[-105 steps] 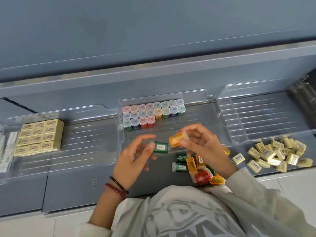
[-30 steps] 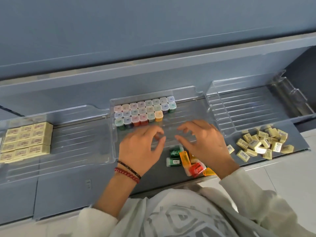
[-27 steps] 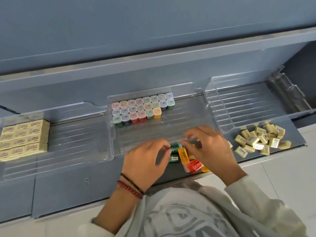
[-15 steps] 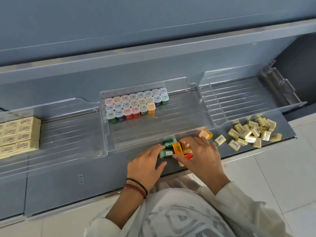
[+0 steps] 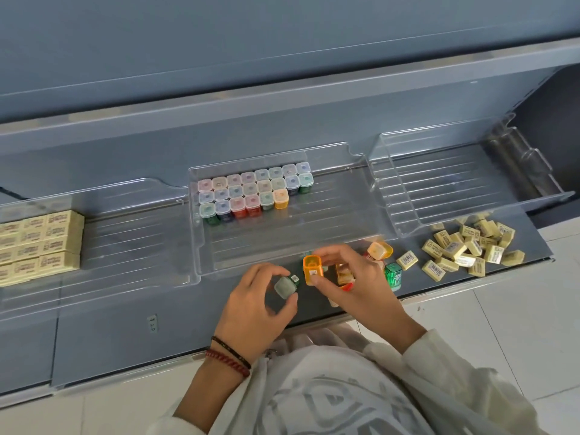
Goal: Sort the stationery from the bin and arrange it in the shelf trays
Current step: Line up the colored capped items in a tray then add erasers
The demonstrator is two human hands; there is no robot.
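Left hand pinches green box; right hand pinches orange box, both before middle tray.

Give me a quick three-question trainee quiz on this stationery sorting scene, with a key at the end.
1. True or false: the left hand holds an orange container.
2. The loose erasers lie: A) in a bin, B) on the shelf in front of the right tray, C) on the floor.
3. Fill in: the left tray holds stacked ____.
Key: 1 false, it grips a green container; the right hand holds the orange container. 2 B. 3 erasers.
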